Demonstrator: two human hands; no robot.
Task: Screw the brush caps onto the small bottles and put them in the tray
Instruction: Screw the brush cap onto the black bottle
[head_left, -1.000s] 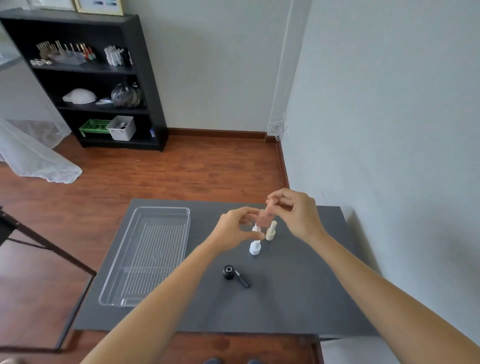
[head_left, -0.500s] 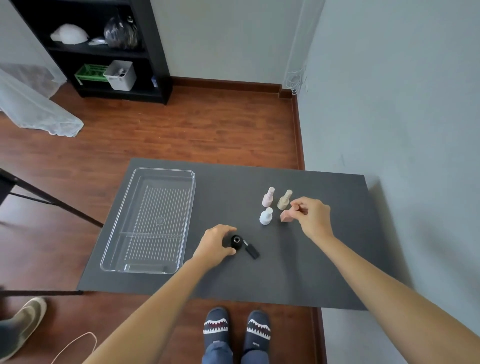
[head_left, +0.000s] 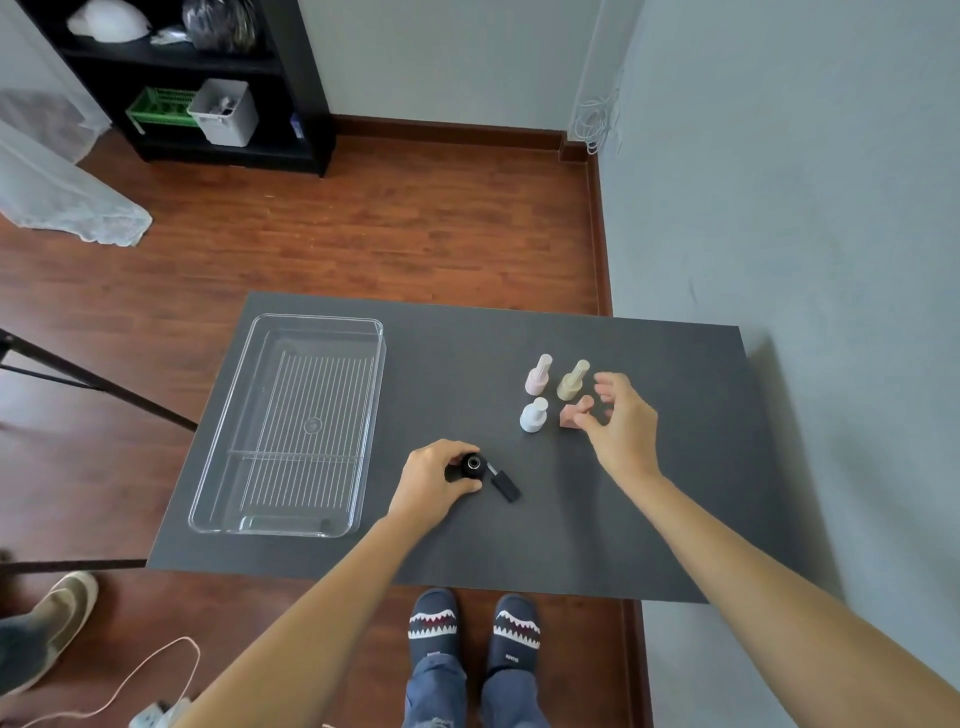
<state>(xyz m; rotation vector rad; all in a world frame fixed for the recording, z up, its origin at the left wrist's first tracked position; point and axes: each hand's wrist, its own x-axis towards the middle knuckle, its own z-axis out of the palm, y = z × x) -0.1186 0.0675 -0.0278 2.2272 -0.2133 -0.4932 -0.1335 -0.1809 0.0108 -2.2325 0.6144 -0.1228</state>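
Observation:
My left hand (head_left: 436, 480) grips a small black bottle (head_left: 471, 466) standing on the dark table, its open neck facing up. Its black brush cap (head_left: 504, 485) lies flat just to the right, touching nothing else. My right hand (head_left: 618, 421) hovers with fingers spread just right of a capped peach-pink bottle (head_left: 571, 413), no longer holding it. Three more capped bottles stand close by: pale pink (head_left: 537, 375), beige (head_left: 571, 380) and white (head_left: 534, 414). The clear plastic tray (head_left: 249, 431) sits at the table's left with nothing in it.
The dark table (head_left: 597, 519) stands against a grey wall on the right. A black shelf unit (head_left: 218, 104) is across the wooden floor. A tripod leg (head_left: 98, 384) slants at the left. Another person's shoe (head_left: 57, 613) and a cord lie on the floor at lower left.
The peach-pink bottle came down from mid-air onto the table and my right hand let go of it. My left hand dropped to the black bottle and closed around it.

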